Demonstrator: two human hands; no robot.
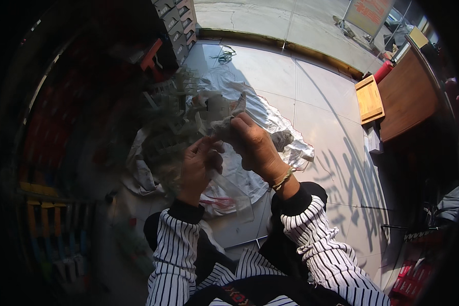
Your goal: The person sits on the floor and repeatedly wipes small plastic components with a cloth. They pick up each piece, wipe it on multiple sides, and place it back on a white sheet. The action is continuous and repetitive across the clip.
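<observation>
My right hand (252, 143) is closed on a grey cloth (223, 124), bunched between the thumb and fingers. Just left of it and slightly lower, my left hand (201, 162) has its fingers curled, fingertips near the cloth's lower end; what they pinch is too small to tell. A clear plastic strip or bag (235, 197) hangs below my left hand. Beyond both hands lies a pile of pale, translucent plastic pieces (185, 82), partly in shadow and blurred, on a spread white sheet (267, 111). A crumpled grey cloth (282, 140) rests on the sheet at the right.
Stacked boxes (176, 26) stand at the upper left. A doorway sill (317, 55) crosses the top. At the right are a wooden board (369, 99), a brown wooden panel (409, 93) and a red cylinder (383, 71). Green cord (225, 55) lies on the tiles. The left side is dark.
</observation>
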